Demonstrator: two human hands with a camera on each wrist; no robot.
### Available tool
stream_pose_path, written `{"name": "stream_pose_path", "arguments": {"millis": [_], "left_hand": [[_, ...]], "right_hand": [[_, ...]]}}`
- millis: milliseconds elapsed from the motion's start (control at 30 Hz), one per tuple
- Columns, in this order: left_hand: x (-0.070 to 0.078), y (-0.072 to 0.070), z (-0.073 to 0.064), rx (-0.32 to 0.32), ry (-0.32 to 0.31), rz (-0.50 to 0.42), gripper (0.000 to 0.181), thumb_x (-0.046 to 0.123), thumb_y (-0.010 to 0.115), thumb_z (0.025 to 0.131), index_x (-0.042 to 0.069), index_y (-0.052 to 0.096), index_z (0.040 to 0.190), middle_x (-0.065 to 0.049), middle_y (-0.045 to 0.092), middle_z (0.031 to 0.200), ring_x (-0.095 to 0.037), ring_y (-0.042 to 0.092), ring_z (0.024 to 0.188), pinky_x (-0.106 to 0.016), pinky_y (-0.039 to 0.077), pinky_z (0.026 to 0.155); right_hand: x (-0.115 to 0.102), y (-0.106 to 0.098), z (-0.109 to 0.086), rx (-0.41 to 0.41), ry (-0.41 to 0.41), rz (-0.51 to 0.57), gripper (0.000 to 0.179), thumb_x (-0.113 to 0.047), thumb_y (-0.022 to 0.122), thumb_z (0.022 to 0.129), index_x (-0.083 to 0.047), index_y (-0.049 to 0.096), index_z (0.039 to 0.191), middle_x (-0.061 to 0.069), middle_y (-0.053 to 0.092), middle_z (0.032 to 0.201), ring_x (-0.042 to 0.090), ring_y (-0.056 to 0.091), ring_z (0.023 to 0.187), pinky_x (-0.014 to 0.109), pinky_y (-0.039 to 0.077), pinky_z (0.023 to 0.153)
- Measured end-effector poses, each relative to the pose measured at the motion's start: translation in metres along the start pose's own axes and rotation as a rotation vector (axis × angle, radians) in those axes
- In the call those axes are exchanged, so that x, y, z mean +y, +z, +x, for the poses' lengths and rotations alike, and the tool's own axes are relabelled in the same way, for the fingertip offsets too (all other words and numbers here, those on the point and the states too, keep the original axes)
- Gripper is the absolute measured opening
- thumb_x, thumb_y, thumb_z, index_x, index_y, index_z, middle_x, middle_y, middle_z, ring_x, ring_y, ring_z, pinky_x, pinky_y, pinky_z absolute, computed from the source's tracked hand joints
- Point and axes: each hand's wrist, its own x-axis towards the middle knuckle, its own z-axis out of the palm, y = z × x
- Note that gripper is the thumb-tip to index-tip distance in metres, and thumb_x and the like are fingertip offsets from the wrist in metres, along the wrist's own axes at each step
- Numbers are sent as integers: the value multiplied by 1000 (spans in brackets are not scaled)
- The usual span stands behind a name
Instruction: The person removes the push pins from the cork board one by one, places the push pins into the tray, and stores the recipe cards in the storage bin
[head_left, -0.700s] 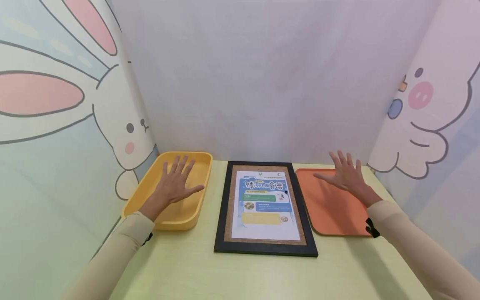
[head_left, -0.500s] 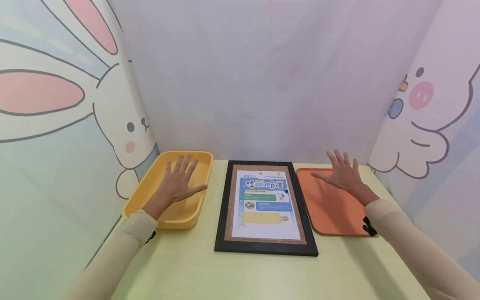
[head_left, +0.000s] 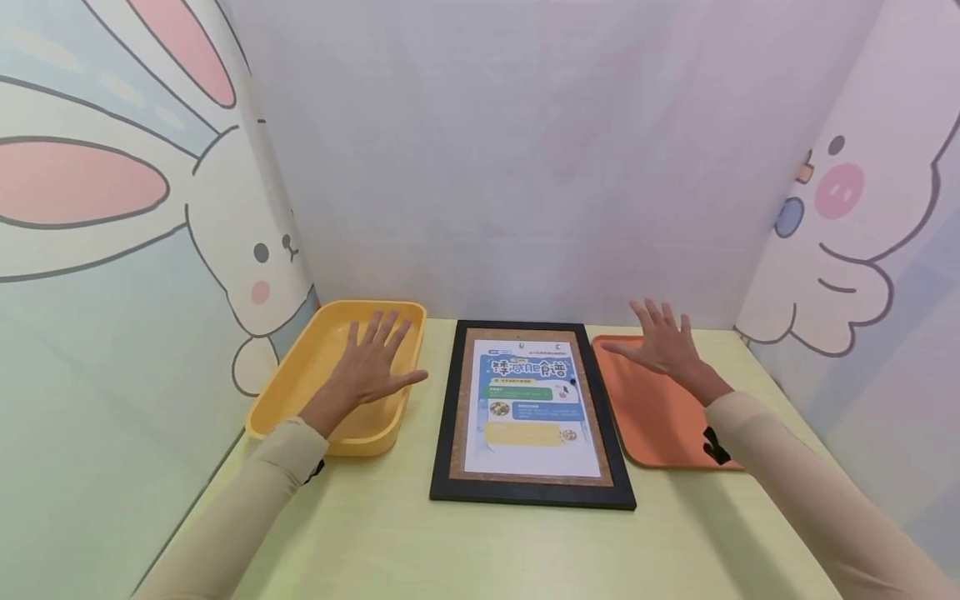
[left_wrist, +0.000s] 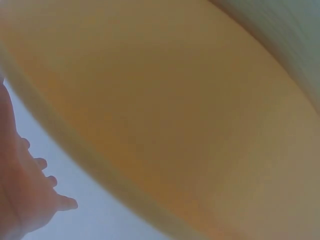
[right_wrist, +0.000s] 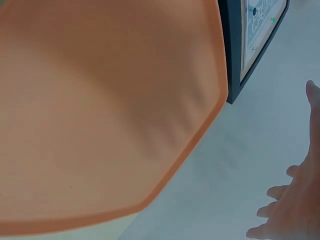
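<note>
My left hand [head_left: 367,367] hovers over the yellow bin [head_left: 300,379] with its fingers spread and nothing in them. In the left wrist view the bin's wall [left_wrist: 165,100] fills most of the picture, the hand at the left edge. My right hand [head_left: 660,340] is held over the orange tray [head_left: 652,421], fingers spread as well and holding nothing. Between the two lies a black-framed cork board [head_left: 532,493] with a printed sheet [head_left: 536,454] pinned on it. The right wrist view shows the tray [right_wrist: 100,150] under the hand's shadow.
All of this stands on a pale yellow-green table [head_left: 450,550]. A plain curtain-like wall [head_left: 510,167] rises behind it. Side panels carry a cartoon rabbit [head_left: 240,217] on the left and a white cartoon figure [head_left: 862,242] on the right.
Both hands have moved inward, the left one to the right and the right one to the left. Bin, board and tray have stayed in place.
</note>
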Motion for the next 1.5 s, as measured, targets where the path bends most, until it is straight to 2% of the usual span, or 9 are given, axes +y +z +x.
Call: {"name": "stream_pose_path", "arguments": {"millis": [300, 533, 800, 933, 1100, 1267, 1500], "left_hand": [[17, 6, 8, -22, 11, 10, 106, 82, 47, 91, 16, 15, 168, -14, 8, 174, -38, 1, 160, -69, 1, 122], [28, 10, 13, -18, 26, 5, 104, 82, 46, 91, 17, 18, 168, -14, 10, 174, -37, 3, 160, -69, 5, 123], [37, 16, 13, -26, 47, -19, 105, 82, 48, 90, 17, 20, 167, -14, 12, 174, -38, 5, 160, -67, 7, 123], [40, 17, 12, -50, 50, -18, 105, 82, 47, 91, 17, 19, 168, -13, 11, 174, -39, 7, 159, -67, 7, 124], [44, 18, 15, -69, 58, -28, 104, 83, 45, 92, 16, 18, 168, -13, 10, 174, -38, 8, 159, -65, 8, 125], [50, 17, 20, -54, 74, -54, 104, 79, 50, 92, 14, 20, 167, -13, 12, 174, -39, 8, 159, -63, 7, 125], [57, 26, 20, -68, 88, -76, 104, 75, 55, 92, 11, 22, 166, -14, 14, 173, -39, 9, 159, -61, 10, 126]], "right_hand": [[-18, 4, 5, -27, -24, 14, 105, -63, 71, 89, -7, 24, 164, 31, 18, 167, 59, 10, 151, 79, 0, 115], [-24, 15, 9, -43, -27, -5, 104, -64, 69, 90, -7, 24, 164, 31, 18, 167, 57, 11, 152, 78, 2, 116], [-32, 21, 15, -58, -31, -9, 105, -65, 68, 90, -6, 24, 164, 30, 20, 167, 54, 11, 153, 76, 3, 118], [-35, 28, 19, -75, -27, -10, 107, -69, 66, 89, -6, 23, 164, 29, 19, 168, 53, 11, 154, 75, 3, 119], [-44, 30, 19, -76, -42, -12, 103, -65, 66, 92, -5, 24, 164, 29, 21, 167, 53, 13, 154, 74, 5, 119], [-50, 28, 21, -57, -61, -22, 102, -63, 67, 91, -4, 26, 164, 30, 23, 166, 52, 16, 154, 73, 7, 120], [-55, 35, 23, -80, -82, -39, 103, -67, 65, 91, -4, 27, 163, 29, 24, 166, 51, 17, 154, 72, 10, 120]]}}
